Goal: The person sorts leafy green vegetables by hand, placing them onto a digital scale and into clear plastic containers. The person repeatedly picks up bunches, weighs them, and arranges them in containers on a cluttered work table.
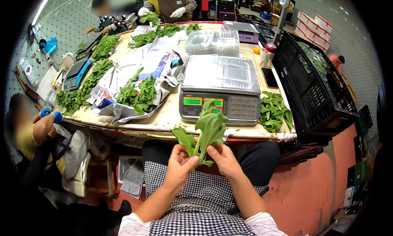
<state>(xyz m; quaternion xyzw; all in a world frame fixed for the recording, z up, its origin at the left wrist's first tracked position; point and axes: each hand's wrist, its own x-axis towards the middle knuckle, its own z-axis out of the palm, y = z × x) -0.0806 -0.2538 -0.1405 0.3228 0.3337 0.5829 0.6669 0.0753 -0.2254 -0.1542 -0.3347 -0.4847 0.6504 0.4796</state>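
Between my two hands, above my checked apron (196, 190), is a sprig of leafy greens (208, 128). My left hand (181, 162) pinches its stem low down, thumb across the front. The thumb and fingers of my right hand (224, 159) hold the sprig's right side. Just beyond stands a digital scale (219, 108) with a lit display, carrying a clear plastic clamshell container (219, 72) on its pan. A pile of greens (274, 111) lies right of the scale; another heap (139, 93) rests on printed plastic wrapping to the left.
Stacked clear containers (212, 41) stand behind the scale. A phone (269, 77) lies by the table's right edge, beside a tall black crate (310, 82). A blue scale (77, 74) stands at far left. Co-workers' gloved hands (178, 12) and blue-gloved hands (52, 114) are around the table.
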